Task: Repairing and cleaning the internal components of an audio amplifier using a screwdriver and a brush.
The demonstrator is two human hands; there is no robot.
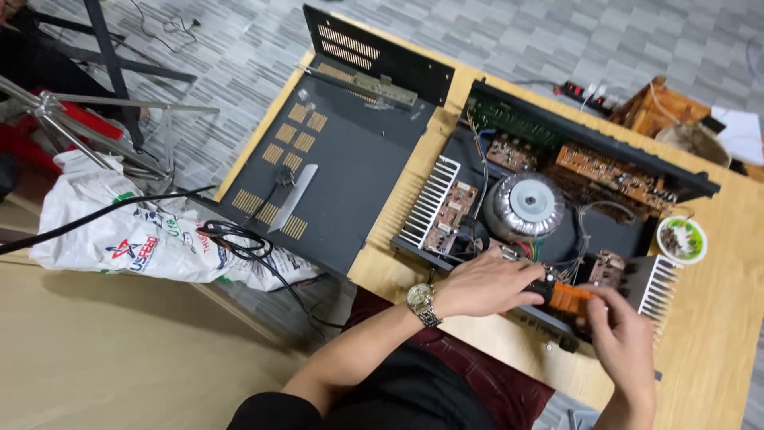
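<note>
While the orange-handled tool (567, 298) lay level at lower right, the left hand (485, 285) gripped its dark end, the right hand (619, 334) clasping its orange end above the open black amplifier chassis (557, 239).

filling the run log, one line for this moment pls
left hand: grips orange-handled tool | right hand: on tool tip | open amplifier chassis | wooden table

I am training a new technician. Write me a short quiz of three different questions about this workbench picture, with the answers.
1. True or false: the left hand wears a wristwatch.
2. What colour is the tool that both hands hold?
3. The removed black cover lies: A) left of the open amplifier, B) on top of it.

Key
1. True.
2. Orange, with a black part; the right hand holds its orange end.
3. A.
</note>
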